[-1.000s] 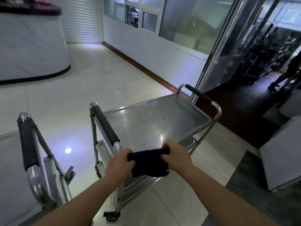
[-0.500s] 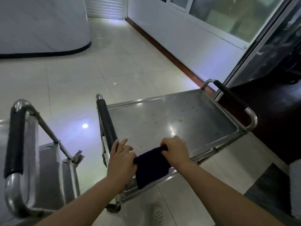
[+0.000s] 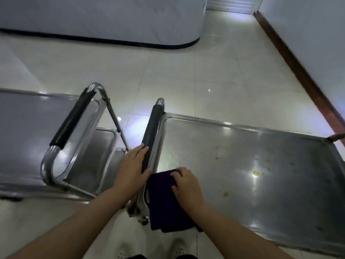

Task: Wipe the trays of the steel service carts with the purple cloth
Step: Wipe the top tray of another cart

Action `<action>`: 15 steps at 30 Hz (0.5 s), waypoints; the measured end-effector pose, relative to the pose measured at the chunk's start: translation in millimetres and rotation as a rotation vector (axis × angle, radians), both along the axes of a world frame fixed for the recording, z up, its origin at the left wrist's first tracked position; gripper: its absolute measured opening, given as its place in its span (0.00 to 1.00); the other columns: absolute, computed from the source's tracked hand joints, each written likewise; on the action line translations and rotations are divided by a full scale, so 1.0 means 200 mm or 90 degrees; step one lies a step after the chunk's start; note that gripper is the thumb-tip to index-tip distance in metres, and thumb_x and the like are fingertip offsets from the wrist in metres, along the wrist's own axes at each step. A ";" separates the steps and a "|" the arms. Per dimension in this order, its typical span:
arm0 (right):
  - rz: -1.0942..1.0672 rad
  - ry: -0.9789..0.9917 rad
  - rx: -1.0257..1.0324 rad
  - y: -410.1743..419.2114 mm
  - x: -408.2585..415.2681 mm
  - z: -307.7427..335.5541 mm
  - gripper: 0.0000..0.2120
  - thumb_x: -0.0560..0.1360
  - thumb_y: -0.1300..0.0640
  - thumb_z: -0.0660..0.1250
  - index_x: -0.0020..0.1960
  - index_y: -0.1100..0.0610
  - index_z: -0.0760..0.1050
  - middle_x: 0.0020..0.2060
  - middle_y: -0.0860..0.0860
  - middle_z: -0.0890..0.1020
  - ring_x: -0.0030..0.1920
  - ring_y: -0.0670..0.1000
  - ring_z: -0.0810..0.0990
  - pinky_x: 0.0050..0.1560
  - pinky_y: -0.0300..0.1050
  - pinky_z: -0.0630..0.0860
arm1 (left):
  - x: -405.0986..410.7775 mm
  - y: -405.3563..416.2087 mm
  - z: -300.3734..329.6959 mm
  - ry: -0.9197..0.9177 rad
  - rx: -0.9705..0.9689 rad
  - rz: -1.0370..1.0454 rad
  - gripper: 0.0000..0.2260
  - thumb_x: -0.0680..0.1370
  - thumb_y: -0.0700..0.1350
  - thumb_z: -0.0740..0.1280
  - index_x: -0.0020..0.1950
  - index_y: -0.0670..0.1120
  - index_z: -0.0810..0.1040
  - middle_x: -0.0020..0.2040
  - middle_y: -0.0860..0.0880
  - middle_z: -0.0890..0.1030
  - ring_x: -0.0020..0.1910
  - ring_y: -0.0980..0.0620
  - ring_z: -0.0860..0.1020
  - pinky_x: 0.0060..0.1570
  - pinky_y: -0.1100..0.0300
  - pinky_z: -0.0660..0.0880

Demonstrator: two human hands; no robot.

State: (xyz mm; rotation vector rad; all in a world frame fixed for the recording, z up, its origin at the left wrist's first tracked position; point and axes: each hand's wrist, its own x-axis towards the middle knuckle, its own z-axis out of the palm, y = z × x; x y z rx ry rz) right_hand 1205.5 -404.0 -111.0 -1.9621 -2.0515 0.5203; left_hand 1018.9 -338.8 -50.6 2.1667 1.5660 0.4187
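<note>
The left hand (image 3: 133, 168) reaches forward with a bare forearm and lies against the black padded handle (image 3: 150, 135) of the right-hand steel service cart. Its fingers are straight and close together, laid along the outer side of the padding, and the thumb touches the lower end of the handle; nothing is curled around the bar.

The right hand (image 3: 186, 186) comes in from the lower right and rests on top of the dark purple folded cloth (image 3: 164, 202). Its fingers are bent and bunched on the fabric, pressing and gripping it at the upper edge, knuckles raised.

The cloth sits at the near left corner of the flat steel top tray (image 3: 261, 161) of this cart, just beside the handle. Its upper part lies on the tray, and its lower part hangs over the near rim toward the floor. The cloth looks thick and folded in layers, almost black in this dim light.

The tray surface is shiny, with bright reflections of lamps, and it carries several small yellowish spots (image 3: 256, 172) to the right of the hand, well apart from the cloth.

To the left stands a second steel cart (image 3: 28, 128) with its own black padded handle (image 3: 72, 118), separated from the first cart by a narrow gap of pale tiled floor (image 3: 168, 71). Two white shoes (image 3: 177, 249) show at the bottom edge.
</note>
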 end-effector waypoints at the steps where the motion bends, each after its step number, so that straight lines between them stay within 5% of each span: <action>1: 0.043 -0.017 0.006 -0.03 -0.02 -0.03 0.17 0.71 0.58 0.71 0.60 0.56 0.77 0.59 0.53 0.77 0.56 0.54 0.77 0.57 0.47 0.76 | 0.01 -0.01 -0.01 -0.010 -0.011 0.015 0.30 0.76 0.44 0.67 0.76 0.47 0.61 0.76 0.49 0.59 0.74 0.49 0.58 0.73 0.54 0.56; 4: 0.135 -0.075 -0.019 -0.10 -0.08 -0.13 0.21 0.69 0.49 0.74 0.61 0.52 0.78 0.61 0.52 0.79 0.60 0.55 0.79 0.58 0.51 0.78 | 0.05 -0.04 -0.02 -0.051 -0.015 0.063 0.26 0.79 0.43 0.64 0.76 0.47 0.61 0.76 0.50 0.60 0.74 0.51 0.57 0.72 0.57 0.55; 6: 0.152 -0.134 -0.031 -0.12 -0.11 -0.18 0.25 0.73 0.43 0.62 0.68 0.50 0.71 0.66 0.54 0.75 0.67 0.56 0.74 0.68 0.57 0.70 | 0.06 -0.04 -0.03 -0.080 -0.005 0.087 0.24 0.80 0.42 0.62 0.75 0.47 0.62 0.75 0.50 0.62 0.73 0.52 0.59 0.72 0.56 0.56; 9: 0.153 -0.168 -0.079 -0.13 -0.14 -0.24 0.29 0.75 0.41 0.52 0.73 0.51 0.62 0.71 0.57 0.69 0.72 0.60 0.67 0.68 0.60 0.56 | 0.06 -0.04 -0.04 -0.109 -0.005 0.092 0.23 0.80 0.42 0.60 0.75 0.46 0.62 0.74 0.50 0.63 0.73 0.53 0.59 0.73 0.52 0.59; 15: 0.178 -0.181 -0.084 -0.21 -0.18 -0.28 0.27 0.77 0.41 0.51 0.74 0.48 0.61 0.73 0.57 0.67 0.74 0.60 0.60 0.68 0.61 0.55 | 0.03 0.02 -0.08 -0.121 -0.045 0.112 0.24 0.80 0.43 0.60 0.76 0.47 0.58 0.72 0.47 0.64 0.70 0.49 0.62 0.69 0.49 0.66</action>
